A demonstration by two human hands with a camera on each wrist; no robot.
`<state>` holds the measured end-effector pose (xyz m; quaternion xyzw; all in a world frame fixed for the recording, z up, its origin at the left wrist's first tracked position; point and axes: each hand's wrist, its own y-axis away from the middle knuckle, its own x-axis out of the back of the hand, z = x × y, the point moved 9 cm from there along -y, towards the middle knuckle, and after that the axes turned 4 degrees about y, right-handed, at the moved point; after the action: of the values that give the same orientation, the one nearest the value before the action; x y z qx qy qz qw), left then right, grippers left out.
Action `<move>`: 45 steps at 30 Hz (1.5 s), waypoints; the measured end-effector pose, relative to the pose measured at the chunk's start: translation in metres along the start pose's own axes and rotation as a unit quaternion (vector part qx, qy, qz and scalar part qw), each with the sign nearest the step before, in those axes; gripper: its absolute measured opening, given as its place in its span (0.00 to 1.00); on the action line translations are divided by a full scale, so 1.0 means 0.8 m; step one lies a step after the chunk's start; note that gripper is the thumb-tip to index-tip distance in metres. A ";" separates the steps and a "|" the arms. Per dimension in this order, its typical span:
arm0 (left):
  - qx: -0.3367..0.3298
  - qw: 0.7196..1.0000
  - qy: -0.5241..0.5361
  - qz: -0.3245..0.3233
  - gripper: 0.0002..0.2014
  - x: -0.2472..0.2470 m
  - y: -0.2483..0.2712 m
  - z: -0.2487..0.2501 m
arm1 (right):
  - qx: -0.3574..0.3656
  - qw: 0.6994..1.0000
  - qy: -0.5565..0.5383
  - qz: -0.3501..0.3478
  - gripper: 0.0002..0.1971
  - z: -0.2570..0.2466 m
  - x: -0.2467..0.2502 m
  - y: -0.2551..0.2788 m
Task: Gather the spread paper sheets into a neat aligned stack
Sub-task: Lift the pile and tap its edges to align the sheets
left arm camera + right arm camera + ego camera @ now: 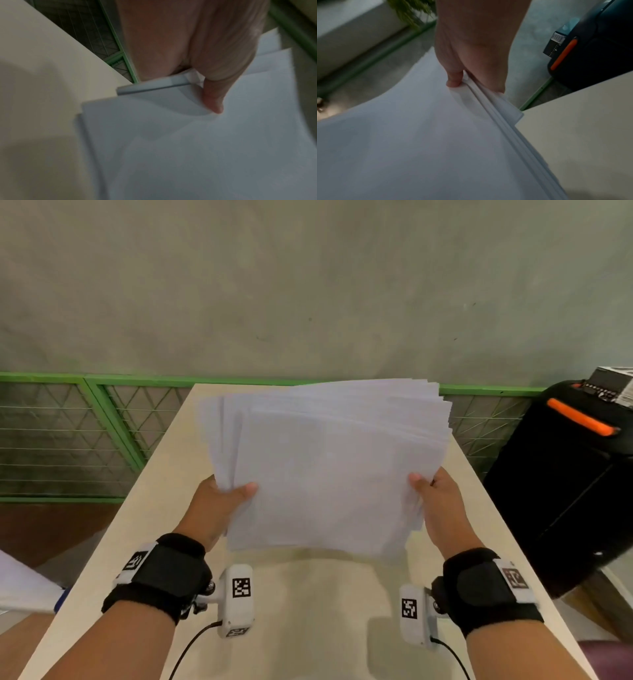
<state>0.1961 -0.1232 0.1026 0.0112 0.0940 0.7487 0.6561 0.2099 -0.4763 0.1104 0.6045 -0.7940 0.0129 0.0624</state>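
A bundle of several white paper sheets (pixel 329 467) is held up over the beige table (pixel 147 525), its far edges fanned and uneven. My left hand (pixel 224 501) grips the bundle's left edge, thumb on top and fingers hidden beneath. My right hand (pixel 436 501) grips the right edge the same way. In the left wrist view my left hand (pixel 197 67) pinches the sheets (pixel 188 148) with its thumb on the top sheet. In the right wrist view my right hand (pixel 471 67) clamps the layered paper edge (pixel 496 115).
A black case with an orange handle (pixel 575 474) stands to the right of the table. A green mesh fence (pixel 85 433) runs behind it, below a grey wall. Another white sheet (pixel 20 587) shows at the far left edge.
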 end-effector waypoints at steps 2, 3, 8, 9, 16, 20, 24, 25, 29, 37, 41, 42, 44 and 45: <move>-0.032 0.999 0.014 0.001 0.09 -0.008 0.001 0.017 | 0.039 0.998 -0.038 0.014 0.12 -0.021 0.003 0.007; -0.044 0.999 0.018 0.004 0.10 -0.009 0.003 0.022 | 0.050 0.997 -0.053 0.018 0.11 -0.026 0.006 0.010; -0.049 0.999 0.006 0.022 0.13 -0.002 0.015 0.007 | 0.051 0.994 -0.091 -0.013 0.07 -0.005 0.003 0.022; -0.041 0.999 0.006 0.026 0.14 0.000 0.017 -0.001 | 0.041 0.995 -0.087 -0.024 0.10 0.003 -0.001 0.025; 0.007 0.998 0.043 0.052 0.15 0.005 0.018 -0.033 | -0.006 0.996 -0.067 -0.051 0.25 0.029 -0.021 0.021; -0.014 0.998 0.040 0.049 0.29 0.007 0.009 -0.022 | -0.012 0.995 -0.083 -0.054 0.40 0.038 -0.022 0.010; -0.027 0.998 0.046 0.029 0.39 0.004 0.003 -0.016 | -0.003 0.990 -0.116 -0.080 0.32 0.044 -0.024 0.001; -0.027 0.998 0.049 0.025 0.41 0.003 0.002 -0.016 | 0.000 0.990 -0.116 -0.084 0.34 0.044 -0.025 0.000; -0.038 0.998 0.046 0.036 0.42 0.006 -0.003 -0.015 | 0.007 0.986 -0.120 -0.114 0.35 0.042 -0.034 -0.008; -0.021 0.998 0.052 0.031 0.17 -0.009 -0.007 -0.025 | -0.013 0.987 -0.107 -0.123 0.34 0.050 -0.055 -0.006; -0.022 0.998 0.045 0.040 0.14 -0.009 -0.006 -0.021 | -0.014 0.989 -0.107 -0.106 0.40 0.052 -0.054 -0.002; -0.025 0.998 0.045 0.042 0.14 -0.010 -0.005 -0.019 | -0.011 0.989 -0.108 -0.101 0.40 0.051 -0.052 -0.002; -0.039 0.997 0.050 0.044 0.14 -0.009 -0.006 -0.014 | -0.006 0.989 -0.114 -0.094 0.27 0.048 -0.048 -0.004; -0.047 0.996 0.055 0.048 0.15 -0.008 -0.005 -0.011 | -0.006 0.989 -0.115 -0.094 0.16 0.044 -0.047 -0.004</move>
<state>0.2000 -0.1303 0.0941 -0.0562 0.0939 0.7822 0.6134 0.2199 -0.4448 0.0707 0.6736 -0.7356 -0.0672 -0.0254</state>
